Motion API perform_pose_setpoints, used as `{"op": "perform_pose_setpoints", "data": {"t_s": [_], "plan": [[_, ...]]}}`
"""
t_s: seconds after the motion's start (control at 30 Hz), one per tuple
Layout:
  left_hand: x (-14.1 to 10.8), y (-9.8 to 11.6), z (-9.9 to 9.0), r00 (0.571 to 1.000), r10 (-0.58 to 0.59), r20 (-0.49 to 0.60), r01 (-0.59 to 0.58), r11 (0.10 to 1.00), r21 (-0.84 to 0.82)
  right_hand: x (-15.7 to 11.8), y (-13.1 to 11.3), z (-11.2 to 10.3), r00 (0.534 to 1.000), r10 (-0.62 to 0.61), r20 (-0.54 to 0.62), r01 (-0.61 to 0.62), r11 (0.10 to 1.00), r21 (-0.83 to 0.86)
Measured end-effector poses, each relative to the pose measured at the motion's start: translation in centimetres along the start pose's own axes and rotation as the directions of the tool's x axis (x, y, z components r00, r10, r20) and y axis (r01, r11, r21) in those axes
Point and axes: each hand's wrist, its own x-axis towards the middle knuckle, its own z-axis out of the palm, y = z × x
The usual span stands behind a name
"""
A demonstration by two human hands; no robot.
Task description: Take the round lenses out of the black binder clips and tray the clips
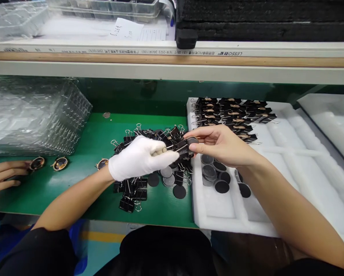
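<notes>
My left hand [144, 158], in a white glove, is closed on the wire handles of a black binder clip [181, 145]. Bare, my right hand [222, 145] pinches a round dark disc [192, 141] between thumb and fingers at the clip's jaws. Whether a watch case lies under the disc is hard to make out. Below both hands spreads a pile of black binder clips [133, 189] with loose round discs [179, 191] among them. A gold-rimmed watch case [102, 163] shows partly beside my left wrist.
A white foam tray [214, 220] on the right holds rows of clipped watch cases [235, 115] and several discs [209, 171]. Clear plastic trays [39, 119] are stacked at left. Another person's hand [5, 178] touches a watch case [37, 163]. A shelf edge [160, 71] crosses above.
</notes>
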Motion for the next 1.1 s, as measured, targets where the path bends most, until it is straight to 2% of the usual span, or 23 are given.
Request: {"op": "perform_pose_setpoints", "data": {"t_s": [0.1, 0.17, 0.2, 0.27, 0.37, 0.43, 0.47, 0.5, 0.53, 0.57, 0.6, 0.63, 0.67, 0.7, 0.73, 0.77, 0.8, 0.83, 0.87, 0.93, 1.0, 1.07, 1.1], "plan": [[0.0, -0.4, -1.6, 0.999, 0.029, -0.039, -0.025, 0.995, 0.093, 0.0, -0.1, -0.2, 0.998, 0.002, -0.062, 0.004, 0.995, 0.096], [0.1, -1.0, -2.4, 0.992, 0.076, -0.103, -0.046, 0.962, 0.271, 0.0, -0.3, -0.3, 0.993, 0.038, -0.108, -0.011, 0.97, 0.241], [0.1, -1.4, -2.5, 0.989, 0.117, -0.095, -0.071, 0.918, 0.389, 0.0, -0.5, -0.3, 0.991, 0.059, -0.123, -0.017, 0.95, 0.312], [0.4, -2.1, -2.1, 0.977, 0.21, 0.037, -0.189, 0.775, 0.603, 0.1, -0.8, -0.2, 0.988, 0.09, -0.123, -0.033, 0.914, 0.405], [0.9, -3.1, -0.9, 0.921, 0.256, 0.292, -0.388, 0.554, 0.736, 0.1, -0.8, 0.2, 0.991, 0.106, -0.081, -0.057, 0.887, 0.459], [1.2, -3.3, -0.7, 0.905, 0.264, 0.333, -0.424, 0.521, 0.741, 0.2, -0.5, 0.4, 0.991, 0.116, -0.061, -0.075, 0.885, 0.459], [1.2, -3.3, -0.7, 0.908, 0.278, 0.313, -0.418, 0.548, 0.725, 0.3, -0.3, 0.5, 0.99, 0.122, -0.067, -0.078, 0.887, 0.455], [1.2, -3.2, -0.9, 0.915, 0.31, 0.258, -0.399, 0.601, 0.692, 0.3, -0.1, 0.6, 0.989, 0.128, -0.079, -0.08, 0.889, 0.451], [1.1, -3.0, -1.1, 0.924, 0.349, 0.155, -0.362, 0.672, 0.646, 0.3, 0.0, 0.7, 0.987, 0.133, -0.084, -0.082, 0.891, 0.447], [0.9, -2.6, -1.2, 0.929, 0.371, 0.005, -0.303, 0.752, 0.585, 0.3, 0.1, 0.9, 0.988, 0.138, -0.071, -0.093, 0.893, 0.441], [0.6, -2.1, -1.1, 0.914, 0.365, -0.177, -0.232, 0.827, 0.511, 0.2, 0.2, 1.1, 0.989, 0.139, -0.039, -0.11, 0.898, 0.427], [0.4, -1.7, -0.9, 0.87, 0.335, -0.361, -0.165, 0.889, 0.427, 0.2, 0.3, 1.3, 0.991, 0.133, 0.001, -0.123, 0.908, 0.401], [0.1, -1.1, -0.5, 0.807, 0.288, -0.516, -0.113, 0.932, 0.344, 0.1, 0.4, 1.6, 0.992, 0.118, 0.036, -0.123, 0.924, 0.363], [-0.1, -0.7, 0.0, 0.744, 0.24, -0.624, -0.08, 0.958, 0.274, 0.0, 0.5, 1.9, 0.994, 0.097, 0.056, -0.11, 0.94, 0.322], [-0.4, -0.3, 0.6, 0.704, 0.211, -0.678, -0.071, 0.971, 0.229, -0.1, 0.6, 2.2, 0.995, 0.073, 0.063, -0.088, 0.954, 0.285], [-0.5, 0.0, 1.0, 0.698, 0.214, -0.683, -0.093, 0.973, 0.211, -0.2, 0.6, 2.5, 0.997, 0.049, 0.057, -0.062, 0.964, 0.258], [-0.7, 0.2, 1.3, 0.721, 0.25, -0.646, -0.139, 0.966, 0.219, -0.3, 0.7, 2.6, 0.999, 0.024, 0.044, -0.034, 0.97, 0.242], [-0.7, 0.3, 1.4, 0.763, 0.309, -0.568, -0.202, 0.948, 0.244, -0.4, 0.7, 2.7, 0.999, 0.005, 0.034, -0.012, 0.973, 0.232], [-0.8, 0.2, 1.4, 0.805, 0.367, -0.466, -0.265, 0.925, 0.27, -0.5, 0.6, 2.8, 1.0, -0.01, 0.028, 0.003, 0.975, 0.221], [-0.7, -0.1, 0.8, 0.858, 0.425, -0.29, -0.336, 0.89, 0.31, -0.6, 0.4, 2.7, 1.0, -0.026, 0.016, 0.023, 0.984, 0.175], [-0.5, -0.7, 0.1, 0.893, 0.369, -0.256, -0.277, 0.901, 0.335, -0.6, 0.2, 2.6, 1.0, -0.016, 0.013, 0.014, 0.993, 0.114], [-0.2, -1.0, -0.2, 0.936, 0.246, -0.252, -0.162, 0.936, 0.312, -0.6, 0.0, 2.6, 1.0, 0.001, 0.001, -0.001, 0.996, 0.089], [-0.1, -1.1, -0.2, 0.959, 0.19, -0.21, -0.119, 0.944, 0.308, -0.5, 0.0, 2.6, 1.0, 0.004, -0.012, -0.003, 0.996, 0.093]]}}
